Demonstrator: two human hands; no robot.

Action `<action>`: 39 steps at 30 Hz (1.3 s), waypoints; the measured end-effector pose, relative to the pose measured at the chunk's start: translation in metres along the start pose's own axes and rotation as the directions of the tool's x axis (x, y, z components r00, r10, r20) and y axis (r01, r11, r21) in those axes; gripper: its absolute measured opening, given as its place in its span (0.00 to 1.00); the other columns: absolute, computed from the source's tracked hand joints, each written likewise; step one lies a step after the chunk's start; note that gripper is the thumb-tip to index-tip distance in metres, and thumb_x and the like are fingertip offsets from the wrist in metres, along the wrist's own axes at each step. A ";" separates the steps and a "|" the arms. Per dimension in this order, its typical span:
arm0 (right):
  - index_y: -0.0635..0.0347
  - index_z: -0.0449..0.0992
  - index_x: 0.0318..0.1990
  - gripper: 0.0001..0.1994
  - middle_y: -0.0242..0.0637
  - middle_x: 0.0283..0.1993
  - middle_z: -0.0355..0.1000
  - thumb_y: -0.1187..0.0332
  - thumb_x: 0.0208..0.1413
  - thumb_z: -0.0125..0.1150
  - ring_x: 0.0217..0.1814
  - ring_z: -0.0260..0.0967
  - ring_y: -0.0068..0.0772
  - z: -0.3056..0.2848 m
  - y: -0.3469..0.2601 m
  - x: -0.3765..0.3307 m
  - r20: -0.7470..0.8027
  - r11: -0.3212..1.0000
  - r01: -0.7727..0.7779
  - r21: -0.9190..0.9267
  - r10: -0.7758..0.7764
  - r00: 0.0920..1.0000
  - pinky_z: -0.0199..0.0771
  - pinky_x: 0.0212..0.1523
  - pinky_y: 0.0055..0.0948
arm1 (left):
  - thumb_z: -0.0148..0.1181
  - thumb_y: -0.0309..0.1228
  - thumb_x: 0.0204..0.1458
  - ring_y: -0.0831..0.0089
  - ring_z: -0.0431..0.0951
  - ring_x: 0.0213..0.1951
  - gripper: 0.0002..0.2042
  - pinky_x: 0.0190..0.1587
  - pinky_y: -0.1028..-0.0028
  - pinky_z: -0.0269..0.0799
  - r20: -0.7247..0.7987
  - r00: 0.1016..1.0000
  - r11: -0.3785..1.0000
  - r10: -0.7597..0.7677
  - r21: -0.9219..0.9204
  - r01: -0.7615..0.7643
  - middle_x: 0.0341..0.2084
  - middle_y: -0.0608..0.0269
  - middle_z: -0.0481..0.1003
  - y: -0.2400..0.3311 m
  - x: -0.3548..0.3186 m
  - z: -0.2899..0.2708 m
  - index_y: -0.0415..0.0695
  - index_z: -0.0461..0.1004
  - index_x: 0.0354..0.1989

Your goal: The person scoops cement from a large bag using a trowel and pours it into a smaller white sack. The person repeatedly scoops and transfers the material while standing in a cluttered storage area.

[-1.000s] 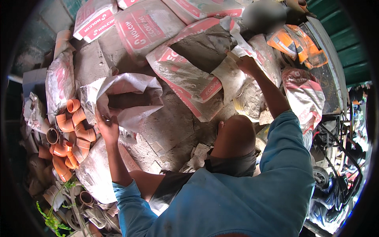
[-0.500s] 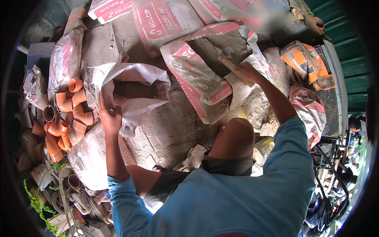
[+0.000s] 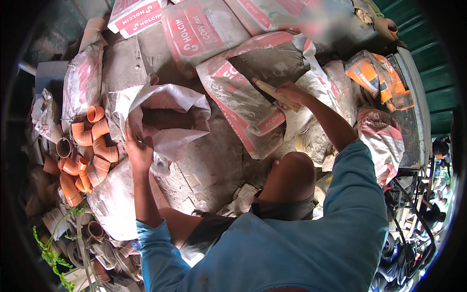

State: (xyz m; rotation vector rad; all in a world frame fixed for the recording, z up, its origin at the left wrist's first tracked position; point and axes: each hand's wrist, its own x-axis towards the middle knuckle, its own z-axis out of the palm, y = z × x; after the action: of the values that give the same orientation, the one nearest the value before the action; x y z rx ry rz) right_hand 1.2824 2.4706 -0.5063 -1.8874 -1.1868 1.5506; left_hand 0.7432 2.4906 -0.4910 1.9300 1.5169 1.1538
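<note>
My left hand (image 3: pixel 139 150) is closed on the near left rim of a white woven sack (image 3: pixel 181 140), whose mouth gapes open on a dark inside. To the right lies a torn-open red and white cement bag (image 3: pixel 224 100) with grey powder (image 3: pixel 272 61) showing in it. Over the lower right side of that opening, my right hand (image 3: pixel 293 93) grips a long tan tool that looks like a wooden stick (image 3: pixel 267 90). The tool slants, its far end pointing up and left. I cannot make out whether it touches the powder.
Orange pipe elbows (image 3: pixel 99 148) are heaped left of the sack. More cement bags (image 3: pixel 206 31) lie at the far side. An orange package (image 3: pixel 366 73) and a crumpled red and white bag (image 3: pixel 378 138) sit at the right. A green corrugated wall (image 3: pixel 428 63) stands beyond.
My right hand and the tan stick have shifted left and slightly nearer, over the cement bag's opening. My left hand still holds the sack's rim. The whole view has moved a little.
</note>
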 end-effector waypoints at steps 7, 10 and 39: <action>0.70 0.76 0.45 0.18 0.44 0.23 0.73 0.60 0.61 0.58 0.17 0.71 0.32 0.000 -0.001 -0.003 0.003 0.997 -0.061 -0.053 0.061 0.998 0.72 0.17 0.33 | 0.56 0.15 0.45 0.68 0.74 0.40 0.36 0.41 0.75 0.71 -0.007 0.999 0.999 0.040 0.035 -0.039 0.54 0.47 0.69 -0.008 0.006 0.007 0.32 0.57 0.68; 0.70 0.76 0.45 0.18 0.43 0.24 0.74 0.59 0.61 0.59 0.18 0.72 0.32 0.000 -0.001 -0.004 -0.016 0.996 -0.050 -0.070 0.049 0.999 0.73 0.18 0.33 | 0.54 0.14 0.44 0.76 0.70 0.30 0.36 0.33 0.77 0.69 -0.022 0.998 0.998 0.053 0.024 -0.053 0.50 0.53 0.73 -0.013 0.005 0.005 0.34 0.57 0.69; 0.65 0.74 0.46 0.20 0.38 0.26 0.72 0.54 0.63 0.50 0.19 0.67 0.26 -0.019 -0.004 -0.113 -0.179 0.976 -0.146 0.164 0.175 0.968 0.68 0.19 0.29 | 0.62 0.17 0.43 0.55 0.75 0.52 0.39 0.50 0.67 0.73 0.073 0.996 0.991 0.045 -0.130 -0.035 0.63 0.39 0.63 -0.025 0.006 0.001 0.35 0.56 0.69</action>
State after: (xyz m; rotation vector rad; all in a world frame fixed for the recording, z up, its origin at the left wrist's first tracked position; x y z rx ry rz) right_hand 1.2975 2.3842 -0.4328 -2.0208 -0.8288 1.4541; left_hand 0.7294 2.5047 -0.5083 1.9032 1.3366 1.1527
